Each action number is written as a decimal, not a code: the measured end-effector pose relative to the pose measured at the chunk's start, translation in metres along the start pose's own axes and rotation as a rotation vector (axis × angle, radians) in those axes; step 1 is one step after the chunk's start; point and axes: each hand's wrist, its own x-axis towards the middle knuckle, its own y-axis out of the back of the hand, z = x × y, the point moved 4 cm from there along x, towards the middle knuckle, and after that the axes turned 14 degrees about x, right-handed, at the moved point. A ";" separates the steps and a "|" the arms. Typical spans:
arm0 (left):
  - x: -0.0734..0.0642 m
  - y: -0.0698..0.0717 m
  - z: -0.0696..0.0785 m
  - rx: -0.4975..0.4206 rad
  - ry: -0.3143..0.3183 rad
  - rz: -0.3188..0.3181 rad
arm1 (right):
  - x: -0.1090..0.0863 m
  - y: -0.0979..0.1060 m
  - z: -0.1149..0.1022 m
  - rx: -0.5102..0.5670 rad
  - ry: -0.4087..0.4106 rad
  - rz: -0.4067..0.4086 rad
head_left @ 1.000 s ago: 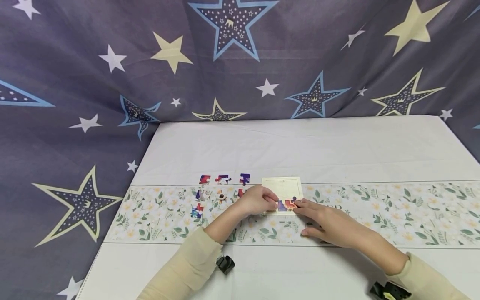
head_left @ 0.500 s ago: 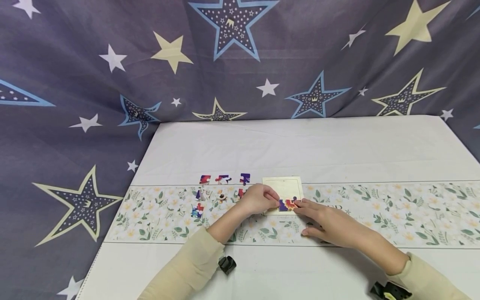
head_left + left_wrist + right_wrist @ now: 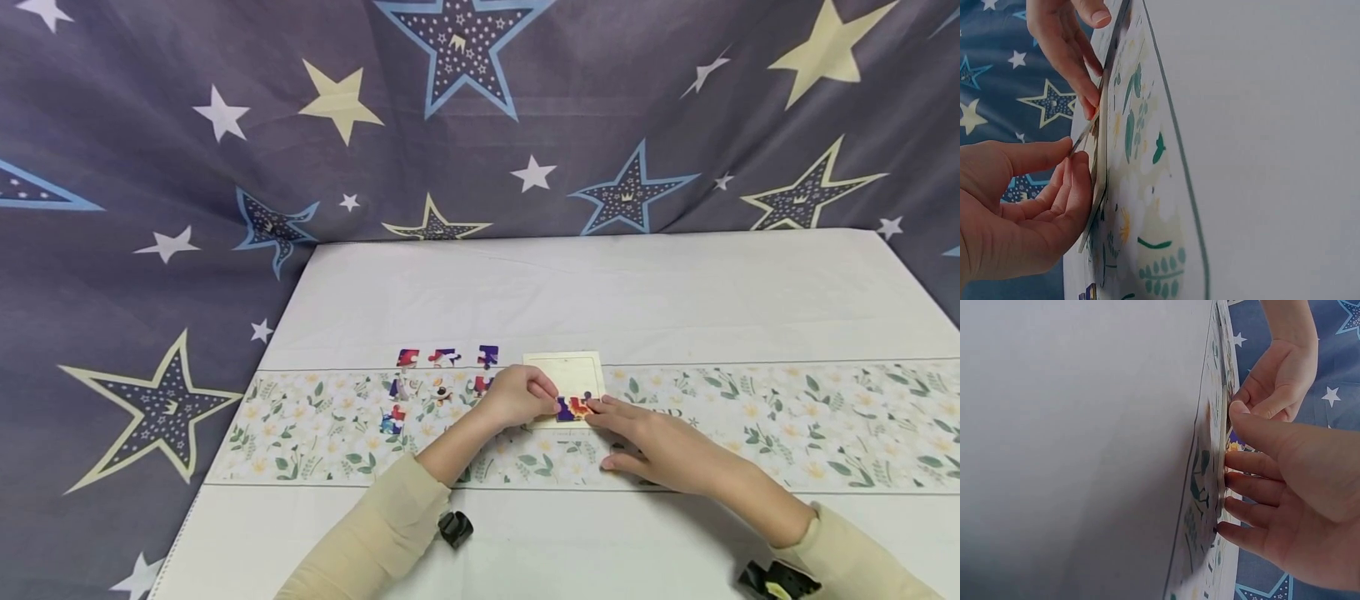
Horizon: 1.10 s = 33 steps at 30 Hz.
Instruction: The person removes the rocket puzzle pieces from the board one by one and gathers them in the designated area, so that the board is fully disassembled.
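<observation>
A pale square puzzle tray (image 3: 562,369) lies on the flowered strip, with joined purple, red and orange jigsaw pieces (image 3: 579,407) along its near right part. My left hand (image 3: 519,398) is at the tray's left side. In the left wrist view, its thumb and forefinger pinch the edge of a thin jigsaw piece (image 3: 1079,139), which is tilted up from the tray. My right hand (image 3: 660,442) rests at the right edge, fingers extended. In the right wrist view its fingertips (image 3: 1230,480) touch the tray's edge. My hands cover part of the tray.
Several loose jigsaw pieces lie left of the tray, among them a red one (image 3: 408,358), a purple one (image 3: 488,356) and a blue-red one (image 3: 393,419). White cloth (image 3: 570,292) covers the table around the flowered strip (image 3: 780,425). A starry curtain (image 3: 480,158) hangs behind.
The piece at my left fingertips looked pale and shiny a second ago and now shows dark purple, so its tilt has altered slightly. My right hand has stayed in place.
</observation>
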 end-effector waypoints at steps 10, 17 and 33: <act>-0.006 0.016 -0.011 -0.082 -0.039 -0.023 | 0.001 0.000 -0.001 0.012 0.004 -0.016; -0.014 0.040 -0.030 -0.194 -0.052 -0.041 | 0.000 0.001 -0.002 0.009 0.005 -0.018; -0.037 0.090 -0.067 -0.174 -0.055 -0.044 | 0.000 0.000 -0.001 -0.002 0.013 -0.011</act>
